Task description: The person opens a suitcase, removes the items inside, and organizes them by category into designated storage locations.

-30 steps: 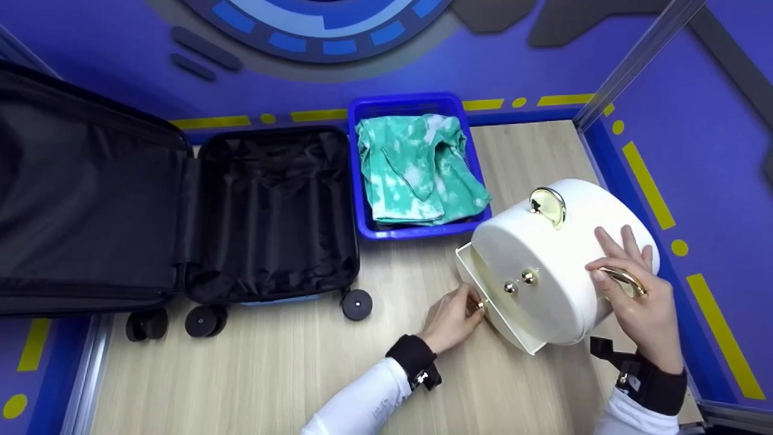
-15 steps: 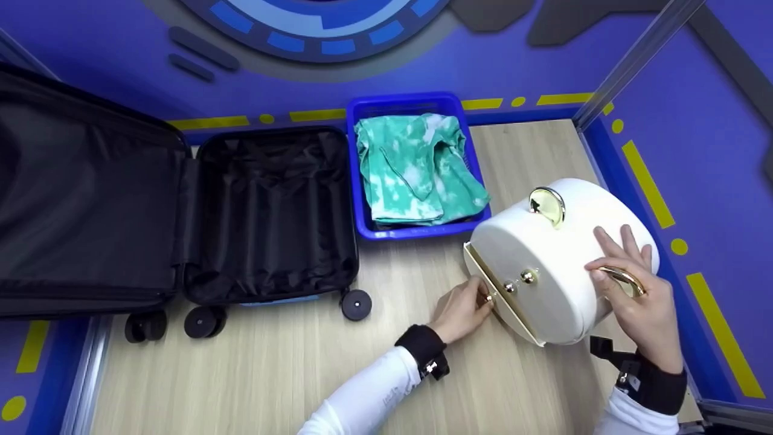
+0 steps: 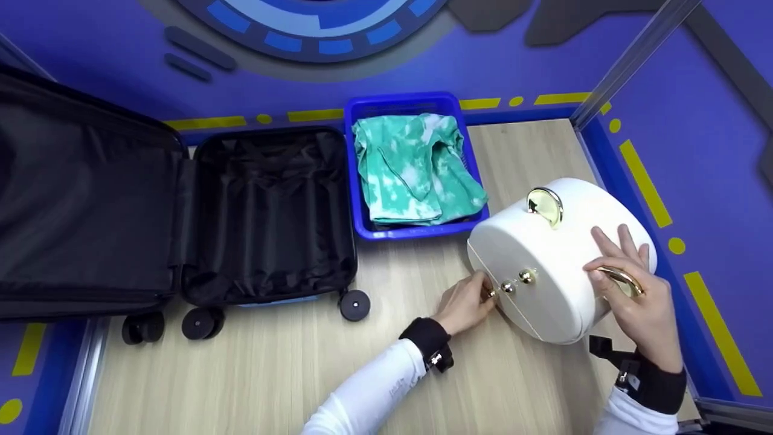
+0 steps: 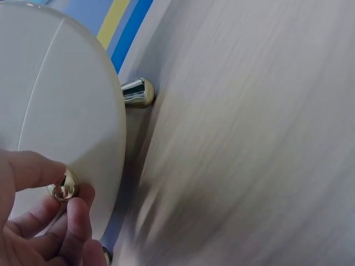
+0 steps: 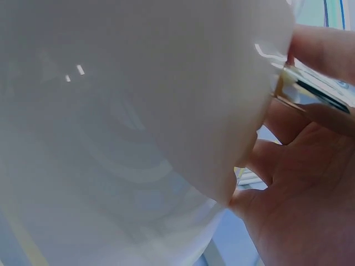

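A white oval storage box (image 3: 580, 223) with gold handles and round gold knobs stands on the table in the head view. The lowest drawer front (image 3: 513, 308) sits flush with the box face. My left hand (image 3: 466, 303) pinches that drawer's gold knob (image 4: 65, 188) between thumb and fingers, clearest in the left wrist view. Over at the box's right side, my right hand (image 3: 640, 296) has thumb and index finger around the gold side handle (image 3: 623, 281). Its other fingers spread on the white shell. The inside of the box is hidden.
A blue basket (image 3: 416, 233) holding a folded green-and-white tie-dye garment (image 3: 410, 169) stands behind the box. Left of it lies an open black suitcase (image 3: 272, 211) with wheels (image 3: 355, 305) toward me. Blue panels wall the back and right sides.
The lowest drawer has slid from partly open to flush with the box, pushed by my left hand, which moved right and slightly up. My right hand has held its place.
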### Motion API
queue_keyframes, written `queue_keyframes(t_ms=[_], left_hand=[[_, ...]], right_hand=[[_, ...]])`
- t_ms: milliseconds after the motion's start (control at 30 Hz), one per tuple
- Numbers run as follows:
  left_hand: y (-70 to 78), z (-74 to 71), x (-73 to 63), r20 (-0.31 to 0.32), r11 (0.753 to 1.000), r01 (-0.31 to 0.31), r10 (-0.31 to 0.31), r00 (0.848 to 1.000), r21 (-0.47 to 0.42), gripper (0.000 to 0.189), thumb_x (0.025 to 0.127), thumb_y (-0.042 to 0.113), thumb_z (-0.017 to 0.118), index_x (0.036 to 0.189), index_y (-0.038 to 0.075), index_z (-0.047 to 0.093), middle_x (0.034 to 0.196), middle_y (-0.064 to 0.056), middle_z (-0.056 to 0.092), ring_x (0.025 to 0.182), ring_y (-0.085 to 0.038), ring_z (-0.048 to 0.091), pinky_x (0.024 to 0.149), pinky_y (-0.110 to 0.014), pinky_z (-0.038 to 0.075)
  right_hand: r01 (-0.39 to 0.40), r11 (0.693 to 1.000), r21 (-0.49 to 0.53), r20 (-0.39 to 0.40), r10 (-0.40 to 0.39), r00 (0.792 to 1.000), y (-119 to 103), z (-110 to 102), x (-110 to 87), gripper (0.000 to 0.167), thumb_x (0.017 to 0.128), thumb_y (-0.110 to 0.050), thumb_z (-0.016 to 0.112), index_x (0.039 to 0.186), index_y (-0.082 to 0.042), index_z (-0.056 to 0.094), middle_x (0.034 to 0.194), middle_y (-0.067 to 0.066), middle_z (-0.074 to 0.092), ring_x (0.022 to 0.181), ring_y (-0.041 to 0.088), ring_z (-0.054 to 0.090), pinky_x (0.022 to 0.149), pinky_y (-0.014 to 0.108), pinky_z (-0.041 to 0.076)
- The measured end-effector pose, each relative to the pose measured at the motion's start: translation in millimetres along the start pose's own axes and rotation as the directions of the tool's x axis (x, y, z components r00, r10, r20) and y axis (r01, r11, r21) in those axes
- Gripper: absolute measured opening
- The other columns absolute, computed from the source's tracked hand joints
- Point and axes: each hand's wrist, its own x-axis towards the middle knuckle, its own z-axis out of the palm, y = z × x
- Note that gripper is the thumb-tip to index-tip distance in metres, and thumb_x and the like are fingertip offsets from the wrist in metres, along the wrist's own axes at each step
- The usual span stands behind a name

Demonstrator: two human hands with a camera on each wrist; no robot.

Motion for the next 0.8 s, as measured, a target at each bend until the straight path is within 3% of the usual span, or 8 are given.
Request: queue_keyframes(t_ms=[233, 367, 433, 533, 667, 733, 800], left_hand=[[-3.6, -0.8, 4.1, 0.058, 0.998, 0.027, -0.024, 0.998, -0.056, 0.022, 0.096, 0.022, 0.075, 0.11, 0.019, 0.058, 0.1, 0.006, 0.07, 0.081, -0.003, 0.062, 0.065, -0.019, 0.049], [-4.0, -2.3, 3.2, 0.067, 0.999, 0.016, -0.013, 0.998, -0.036, 0.021, 0.097, 0.023, 0.074, 0.11, 0.019, 0.058, 0.102, 0.006, 0.069, 0.082, -0.003, 0.061, 0.066, -0.019, 0.048], [-3.0, -5.0, 1.6, 0.065, 1.0, 0.002, -0.002, 0.998, -0.005, 0.022, 0.097, 0.024, 0.074, 0.112, 0.018, 0.06, 0.103, 0.006, 0.067, 0.083, -0.002, 0.059, 0.067, -0.018, 0.047], [-2.4, -10.9, -4.1, 0.061, 0.999, -0.016, 0.013, 0.998, 0.05, 0.026, 0.095, 0.022, 0.075, 0.117, 0.018, 0.063, 0.106, 0.005, 0.064, 0.086, -0.002, 0.058, 0.069, -0.018, 0.047], [-2.4, -22.1, -16.7, 0.048, 0.994, -0.033, 0.028, 0.998, 0.104, 0.032, 0.094, 0.023, 0.074, 0.124, 0.017, 0.065, 0.113, 0.003, 0.062, 0.09, -0.004, 0.058, 0.073, -0.02, 0.049], [-2.5, -28.8, -24.9, 0.029, 0.992, -0.04, 0.037, 0.999, 0.117, 0.033, 0.094, 0.024, 0.074, 0.126, 0.017, 0.065, 0.116, 0.001, 0.063, 0.09, -0.005, 0.058, 0.074, -0.022, 0.049], [-3.0, -35.9, -33.7, 0.008, 0.992, -0.04, 0.04, 0.999, 0.118, 0.033, 0.095, 0.026, 0.073, 0.126, 0.016, 0.065, 0.118, 0.0, 0.063, 0.091, -0.005, 0.059, 0.075, -0.023, 0.049]], right_hand=[[-0.001, 1.0, 0.015, -0.024, 0.001, 1.0, 0, 1, 0.2, 0.013, 0.086, 0.017, 0.071, 0.096, 0.01, 0.075, 0.143, 0.022, 0.06, 0.155, 0.032, 0.03, 0.129, 0.038, 0.001], [0.035, 0.999, -0.01, -0.126, -0.036, 0.991, -2, 7, -0.8, 0.024, 0.081, 0.019, 0.074, 0.104, 0.012, 0.073, 0.137, 0.023, 0.065, 0.149, 0.031, 0.042, 0.128, 0.038, 0.012], [0.07, 0.994, -0.08, -0.204, -0.085, 0.975, -9, 12, -2.5, 0.033, 0.076, 0.021, 0.077, 0.108, 0.013, 0.072, 0.133, 0.025, 0.067, 0.144, 0.033, 0.048, 0.126, 0.038, 0.023], [0.108, 0.97, -0.216, -0.281, -0.168, 0.945, -28, 24, -7.1, 0.036, 0.074, 0.019, 0.078, 0.109, 0.014, 0.07, 0.13, 0.027, 0.067, 0.139, 0.042, 0.052, 0.123, 0.04, 0.031], [0.158, 0.909, -0.386, -0.309, -0.289, 0.906, -43, 39, -17.1, 0.027, 0.087, -0.008, 0.075, 0.104, 0.013, 0.071, 0.133, 0.028, 0.065, 0.141, 0.049, 0.047, 0.125, 0.052, 0.02], [0.184, 0.88, -0.437, -0.335, -0.349, 0.875, -46, 49, -21.0, 0.036, 0.089, -0.023, 0.073, 0.1, 0.011, 0.072, 0.133, 0.026, 0.066, 0.142, 0.048, 0.045, 0.125, 0.058, 0.017], [0.206, 0.863, -0.462, -0.368, -0.397, 0.841, -53, 62, -23.2, 0.037, 0.089, -0.027, 0.072, 0.097, 0.01, 0.071, 0.133, 0.025, 0.066, 0.143, 0.046, 0.045, 0.124, 0.061, 0.016]])
